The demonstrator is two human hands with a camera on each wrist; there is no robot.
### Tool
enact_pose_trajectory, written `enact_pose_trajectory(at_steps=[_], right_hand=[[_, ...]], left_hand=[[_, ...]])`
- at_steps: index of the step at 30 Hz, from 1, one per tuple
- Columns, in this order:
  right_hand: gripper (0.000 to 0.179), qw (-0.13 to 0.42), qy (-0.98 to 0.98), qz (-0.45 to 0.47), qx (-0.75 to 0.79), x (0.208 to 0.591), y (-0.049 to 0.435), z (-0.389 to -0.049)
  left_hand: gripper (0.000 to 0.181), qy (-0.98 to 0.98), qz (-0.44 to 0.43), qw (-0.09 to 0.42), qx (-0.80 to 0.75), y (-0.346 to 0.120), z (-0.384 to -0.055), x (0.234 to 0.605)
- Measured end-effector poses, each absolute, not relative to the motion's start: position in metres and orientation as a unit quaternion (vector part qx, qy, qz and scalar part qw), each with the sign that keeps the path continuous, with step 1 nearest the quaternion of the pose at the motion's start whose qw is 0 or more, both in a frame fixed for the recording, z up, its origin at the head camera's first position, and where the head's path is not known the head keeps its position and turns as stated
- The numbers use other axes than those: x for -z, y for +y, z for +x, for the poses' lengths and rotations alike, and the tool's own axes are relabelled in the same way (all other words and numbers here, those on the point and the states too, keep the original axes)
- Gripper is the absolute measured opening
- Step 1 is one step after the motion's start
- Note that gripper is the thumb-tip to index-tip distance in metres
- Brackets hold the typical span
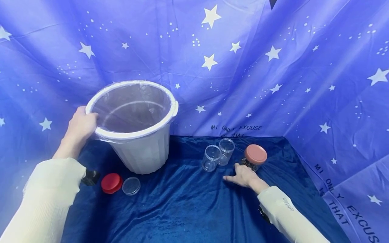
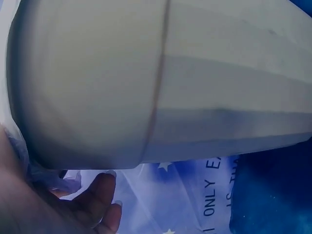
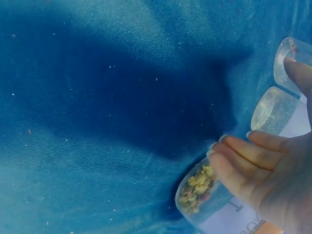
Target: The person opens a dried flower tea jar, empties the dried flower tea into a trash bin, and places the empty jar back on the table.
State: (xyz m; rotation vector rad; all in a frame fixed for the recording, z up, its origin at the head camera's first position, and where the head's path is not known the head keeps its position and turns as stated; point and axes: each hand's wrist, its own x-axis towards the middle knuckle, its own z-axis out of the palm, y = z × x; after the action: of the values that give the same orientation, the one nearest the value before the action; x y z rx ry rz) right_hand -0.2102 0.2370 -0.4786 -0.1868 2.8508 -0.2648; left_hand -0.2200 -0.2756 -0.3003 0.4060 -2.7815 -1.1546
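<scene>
A white trash bin (image 1: 143,152) with a clear plastic liner stands on the left. My left hand (image 1: 80,123) grips its left rim, thumb over the edge and fingers beneath, bunching some of the liner (image 2: 68,183). On the right, a clear jar with a salmon-pink lid (image 1: 256,154) holds dried flowers (image 3: 197,190). Beside that jar is my right hand (image 1: 243,176), thumb spread and nothing in its grasp; whether its fingertips touch the jar I cannot tell. Two open clear jars, one in front (image 1: 210,158) and one behind (image 1: 226,152), stand left of the right hand.
A red lid (image 1: 111,183) and a clear lid (image 1: 131,186) lie in front of the bin. Dark blue cloth (image 1: 182,206) covers the surface. A purple star-print curtain (image 1: 188,57) rises behind and along the sides.
</scene>
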Motion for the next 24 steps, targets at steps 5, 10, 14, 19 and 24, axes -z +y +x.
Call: enact_pose_trajectory(at_steps=[5,10,14,19,24], right_hand=[[0.081,0.126,0.984,-0.069,0.102,0.481,0.242,-0.209],[0.076,0.116,0.984,-0.074,0.111,0.483,0.245,-0.208],[0.072,0.103,0.984,-0.076,0.123,0.484,0.246,-0.207],[0.068,0.096,0.985,-0.069,0.129,0.485,0.248,-0.204],[0.07,0.094,0.987,-0.052,0.119,0.483,0.249,-0.203]], left_hand=[[0.06,-0.907,0.136,0.064,0.395,-0.276,-0.223,0.304],[0.065,-0.895,0.148,0.071,0.415,-0.278,-0.223,0.307],[0.073,-0.882,0.165,0.07,0.436,-0.278,-0.22,0.307],[0.077,-0.866,0.189,0.087,0.456,-0.279,-0.217,0.304],[0.069,-0.859,0.193,0.145,0.452,-0.28,-0.211,0.299]])
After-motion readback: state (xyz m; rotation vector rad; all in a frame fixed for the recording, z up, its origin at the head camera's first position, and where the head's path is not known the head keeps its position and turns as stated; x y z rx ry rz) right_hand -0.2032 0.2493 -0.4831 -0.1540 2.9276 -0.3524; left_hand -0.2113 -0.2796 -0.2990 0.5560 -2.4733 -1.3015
